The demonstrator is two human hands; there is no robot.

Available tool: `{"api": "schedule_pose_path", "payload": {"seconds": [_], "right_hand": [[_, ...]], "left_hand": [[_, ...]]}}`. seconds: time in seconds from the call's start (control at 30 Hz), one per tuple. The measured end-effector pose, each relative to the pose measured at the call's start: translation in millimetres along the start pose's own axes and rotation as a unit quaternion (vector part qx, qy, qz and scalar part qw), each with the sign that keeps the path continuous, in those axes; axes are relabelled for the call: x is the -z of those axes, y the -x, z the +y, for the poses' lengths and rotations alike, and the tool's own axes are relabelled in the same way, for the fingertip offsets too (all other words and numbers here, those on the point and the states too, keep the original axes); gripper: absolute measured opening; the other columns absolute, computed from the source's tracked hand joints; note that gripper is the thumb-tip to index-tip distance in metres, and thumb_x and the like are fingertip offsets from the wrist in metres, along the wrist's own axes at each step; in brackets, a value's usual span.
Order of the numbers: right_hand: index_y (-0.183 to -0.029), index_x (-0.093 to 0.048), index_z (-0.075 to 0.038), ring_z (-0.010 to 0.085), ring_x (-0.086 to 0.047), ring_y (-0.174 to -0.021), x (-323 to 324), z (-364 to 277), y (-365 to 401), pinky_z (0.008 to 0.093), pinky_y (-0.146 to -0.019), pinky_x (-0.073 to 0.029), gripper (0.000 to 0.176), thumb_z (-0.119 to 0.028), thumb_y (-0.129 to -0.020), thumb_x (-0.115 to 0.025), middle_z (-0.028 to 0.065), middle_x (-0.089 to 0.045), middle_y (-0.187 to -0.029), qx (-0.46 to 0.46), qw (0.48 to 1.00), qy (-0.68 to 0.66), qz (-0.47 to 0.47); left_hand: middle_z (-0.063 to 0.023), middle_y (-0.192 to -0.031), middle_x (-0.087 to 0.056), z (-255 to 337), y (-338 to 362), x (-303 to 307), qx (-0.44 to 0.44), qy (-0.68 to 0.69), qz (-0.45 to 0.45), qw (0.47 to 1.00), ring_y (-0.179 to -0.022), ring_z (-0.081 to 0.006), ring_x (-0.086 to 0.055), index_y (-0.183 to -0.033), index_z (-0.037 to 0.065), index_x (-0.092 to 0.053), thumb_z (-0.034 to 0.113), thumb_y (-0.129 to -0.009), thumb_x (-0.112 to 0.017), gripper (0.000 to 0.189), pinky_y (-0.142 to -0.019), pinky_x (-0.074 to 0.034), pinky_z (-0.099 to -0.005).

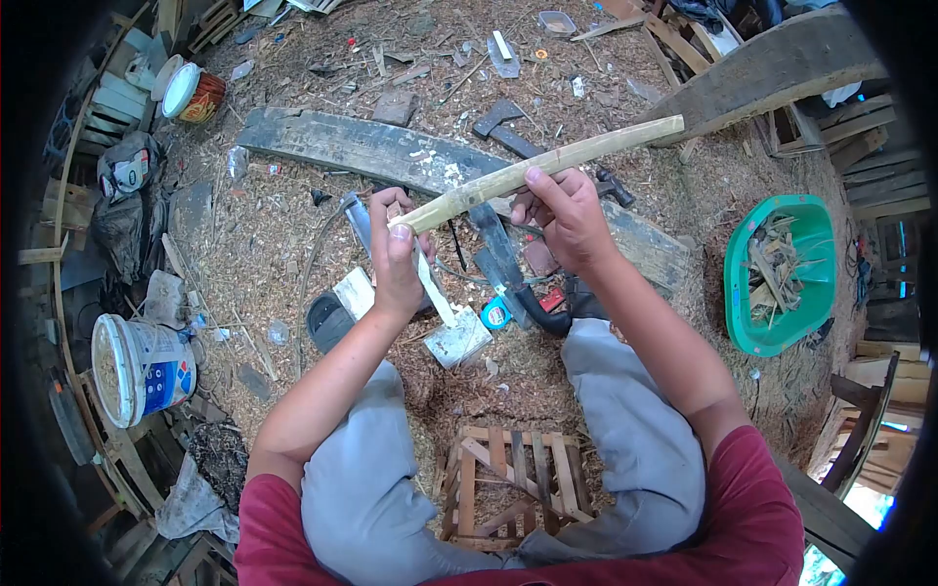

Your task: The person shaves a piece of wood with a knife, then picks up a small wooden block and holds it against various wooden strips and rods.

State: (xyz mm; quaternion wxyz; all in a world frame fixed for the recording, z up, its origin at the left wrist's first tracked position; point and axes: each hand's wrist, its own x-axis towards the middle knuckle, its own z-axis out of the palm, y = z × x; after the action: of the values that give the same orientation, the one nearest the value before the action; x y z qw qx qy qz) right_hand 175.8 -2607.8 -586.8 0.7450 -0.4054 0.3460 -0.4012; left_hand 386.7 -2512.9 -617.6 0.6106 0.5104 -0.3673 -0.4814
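Observation:
A long, slightly bent wooden stick (489, 186) runs up to the right in front of me, held in both hands. My left hand (396, 259) grips its near end, the thumb lying on top. Farther along, my right hand (567, 220) pinches it between thumb and curled fingers. Under the stick are a dark tool with a curved black handle (547, 319) and a blue tape measure (495, 313). Below my left hand sits a pale wooden block (457, 339), with a whitish strip rising from it. An axe (498, 119) and a hammer (615, 188) lie beyond.
A weathered plank (332, 142) crosses the chip-covered ground, and a thick curved beam (772, 68) stands at the upper right. The green tub (738, 283) at right holds wood scraps. White buckets (117, 371) stand at left. A slatted wooden crate (469, 488) is between my legs.

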Motion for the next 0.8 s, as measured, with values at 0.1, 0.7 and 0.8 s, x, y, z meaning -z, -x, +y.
{"api": "schedule_pose_path", "payload": {"seconds": [0.1,0.7,0.8], "right_hand": [[-0.097,-0.068,0.0,0.013,-0.066,-0.07,0,-2,2,0.0268,-0.064,-0.046,0.023,-0.022,-0.102,-0.061,0.0073,-0.07,-0.079,-0.005,1.0,0.01,-0.004],[-0.131,-0.049,-0.002,0.0206,-0.062,-0.118,21,19,-20,0.0385,-0.101,-0.051,0.036,-0.008,-0.098,-0.062,0.0111,-0.067,-0.121,0.006,0.986,0.104,-0.129],[-0.125,-0.05,-0.002,0.0217,-0.066,-0.112,22,24,-28,0.0379,-0.096,-0.054,0.026,-0.009,-0.101,-0.059,0.0124,-0.068,-0.116,0.009,0.986,0.126,-0.11]], "left_hand": [[-0.0023,-0.081,-0.044,1,2,1,0.022,0.005,-0.021,1.0,-0.063,-0.0085,-0.046,-0.119,0.011,-0.039,0.06,-0.093,-0.049,0.056,-0.054,-0.043,-0.0264],[-0.0187,-0.108,-0.053,-63,13,22,0.52,0.552,-0.288,0.584,-0.076,-0.0278,-0.052,-0.122,0.009,-0.057,0.062,-0.087,-0.055,0.064,-0.06,-0.045,-0.0379],[-0.0205,-0.108,-0.053,-63,14,25,0.542,0.53,-0.291,0.584,-0.074,-0.0272,-0.05,-0.13,0.006,-0.054,0.077,-0.089,-0.045,0.082,-0.056,-0.044,-0.0352]]}}
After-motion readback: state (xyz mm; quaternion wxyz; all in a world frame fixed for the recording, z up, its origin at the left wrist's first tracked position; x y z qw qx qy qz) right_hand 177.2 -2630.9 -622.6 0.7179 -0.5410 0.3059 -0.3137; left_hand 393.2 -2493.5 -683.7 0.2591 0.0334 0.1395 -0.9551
